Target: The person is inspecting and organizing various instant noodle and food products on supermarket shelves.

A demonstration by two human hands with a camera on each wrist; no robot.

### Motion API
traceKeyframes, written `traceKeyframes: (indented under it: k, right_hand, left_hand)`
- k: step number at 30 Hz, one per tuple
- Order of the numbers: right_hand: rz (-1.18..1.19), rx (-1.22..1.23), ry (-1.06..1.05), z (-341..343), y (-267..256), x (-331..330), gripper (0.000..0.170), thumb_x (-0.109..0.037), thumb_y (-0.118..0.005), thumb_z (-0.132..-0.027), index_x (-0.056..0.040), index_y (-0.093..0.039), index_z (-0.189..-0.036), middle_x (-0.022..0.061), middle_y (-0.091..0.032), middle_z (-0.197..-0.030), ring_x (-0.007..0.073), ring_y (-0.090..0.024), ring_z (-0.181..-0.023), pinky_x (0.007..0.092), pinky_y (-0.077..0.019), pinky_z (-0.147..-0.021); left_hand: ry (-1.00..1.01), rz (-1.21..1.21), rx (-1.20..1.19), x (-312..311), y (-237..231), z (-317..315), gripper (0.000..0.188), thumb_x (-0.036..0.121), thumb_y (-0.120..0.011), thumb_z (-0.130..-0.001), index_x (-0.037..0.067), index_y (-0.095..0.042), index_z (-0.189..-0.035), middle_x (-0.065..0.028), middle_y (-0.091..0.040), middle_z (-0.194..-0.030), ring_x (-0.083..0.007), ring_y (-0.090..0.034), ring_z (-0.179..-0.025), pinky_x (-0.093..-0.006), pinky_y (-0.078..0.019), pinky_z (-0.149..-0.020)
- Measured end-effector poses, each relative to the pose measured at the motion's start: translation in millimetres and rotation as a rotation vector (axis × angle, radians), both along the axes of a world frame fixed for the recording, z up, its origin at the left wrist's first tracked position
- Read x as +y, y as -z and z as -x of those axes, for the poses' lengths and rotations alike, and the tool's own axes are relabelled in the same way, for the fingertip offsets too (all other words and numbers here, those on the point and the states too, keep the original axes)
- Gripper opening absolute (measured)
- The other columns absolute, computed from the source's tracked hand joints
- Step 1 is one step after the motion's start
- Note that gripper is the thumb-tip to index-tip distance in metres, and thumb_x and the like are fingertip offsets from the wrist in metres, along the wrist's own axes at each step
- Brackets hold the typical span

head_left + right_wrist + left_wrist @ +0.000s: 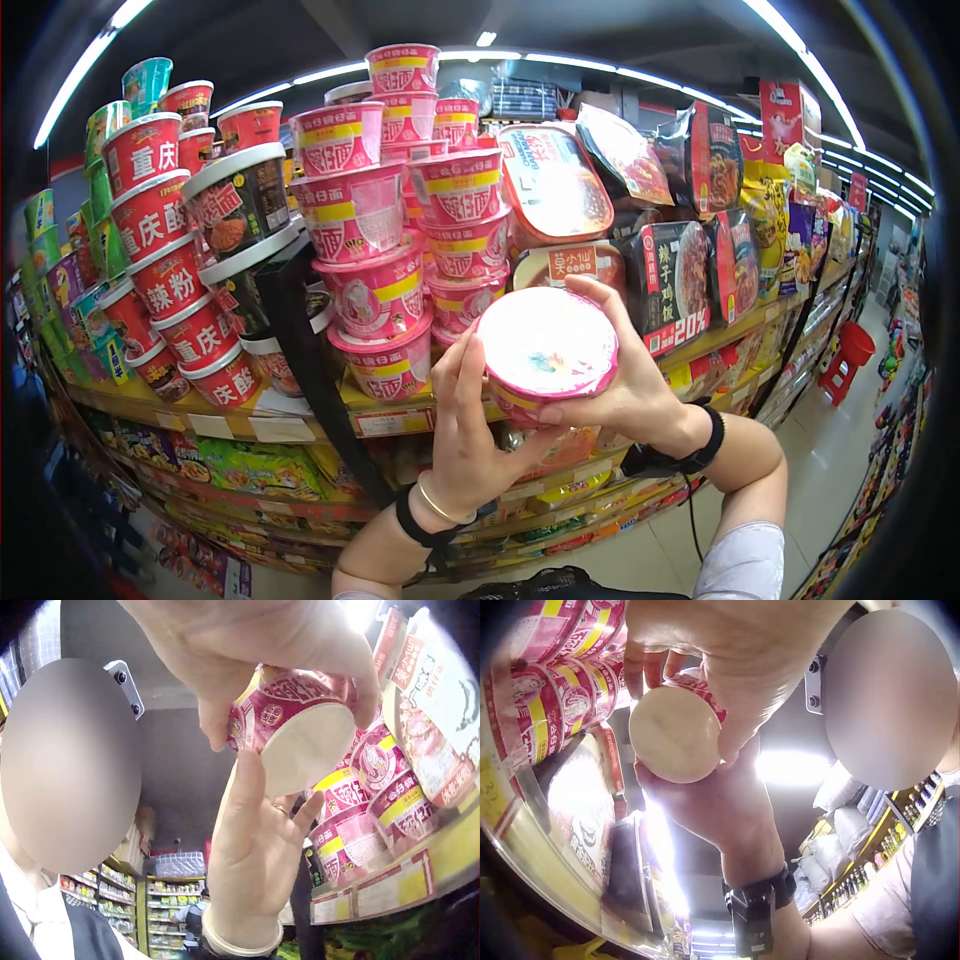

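So, a shop aisle here: a stocked shelf [741,325] is packed with instant food, and the ceiling is crossed by strip lights [575,62]. A pink instant-noodle cup [548,345] is held up in front of that shelf, just right of the matching stacks, and it's tilted so the lid is turned toward the head camera. The lid is pretty blown out by glare, so most of its print can't be read. The plain pale base is shown in both wrist views.

The cup is gripped by the right hand [640,375], with fingers wrapped around the far side and the thumb on the near side. It's also held by the left hand [468,430], the side being spanned between fingers and thumb. A black band [425,522] and a pale bracelet [440,505] are worn on the left wrist, a black strap [708,440] on the right.

Right behind, more pink noodle cups [352,215] are piled up, yellow stripe and all. Further left, red noodle cups [155,220] are stacked beside black noodle tubs [240,205]. To the right, sealed meal trays [555,185] and a black rice-meal box [675,285] are propped up. Bagged noodles [250,465] are kept below, and a red stool [850,360] is parked on the tiled floor.
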State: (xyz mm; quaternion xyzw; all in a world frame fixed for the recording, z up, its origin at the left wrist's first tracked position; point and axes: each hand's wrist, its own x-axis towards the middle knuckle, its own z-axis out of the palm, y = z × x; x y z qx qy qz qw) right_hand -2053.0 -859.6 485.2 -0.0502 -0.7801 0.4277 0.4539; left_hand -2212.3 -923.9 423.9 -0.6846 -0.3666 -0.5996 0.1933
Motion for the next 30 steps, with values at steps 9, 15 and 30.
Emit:
traceKeyframes:
  k: [9, 15, 30]
  right_hand:
    - [-0.339, 0.218, 0.177, 21.3, -141.6, 29.9, 0.082, -0.028, -0.076, -0.075, 0.0081, -0.027, -0.13, 0.0201, -0.056, -0.112, 0.0212, -0.056, -0.104, 0.0311, -0.0482, -0.084]
    - [-0.399, 0.152, 0.365, 85.2, -183.6, 84.6, 0.086, -0.039, -0.079, -0.068, 0.0096, -0.035, -0.124, 0.0205, -0.056, -0.107, 0.0214, -0.06, -0.092, 0.0302, -0.0494, -0.077]
    - [-0.451, -0.013, 0.603, 46.8, -129.7, 64.8, 0.066, -0.04, -0.064, -0.085, 0.0021, -0.039, -0.13, 0.0179, -0.055, -0.12, 0.0206, -0.054, -0.11, 0.0306, -0.0428, -0.092]
  left_hand:
    - [-0.1, 0.17, 0.167, 18.3, 14.0, 22.2, 0.051, 0.022, -0.068, -0.079, 0.003, -0.05, -0.123, -0.0132, -0.053, -0.109, -0.0302, -0.05, -0.1, -0.0391, -0.0417, -0.085]
    - [-0.28, 0.217, 0.245, 36.0, 41.3, 24.4, 0.034, 0.018, -0.07, -0.075, 0.007, -0.061, -0.105, -0.0084, -0.054, -0.101, -0.0273, -0.05, -0.093, -0.0389, -0.0413, -0.081]
    - [-0.341, 0.163, 0.248, 38.5, 46.6, 22.2, 0.034, 0.016, -0.069, -0.074, 0.009, -0.059, -0.106, -0.0078, -0.053, -0.098, -0.0278, -0.049, -0.092, -0.0396, -0.0399, -0.08]
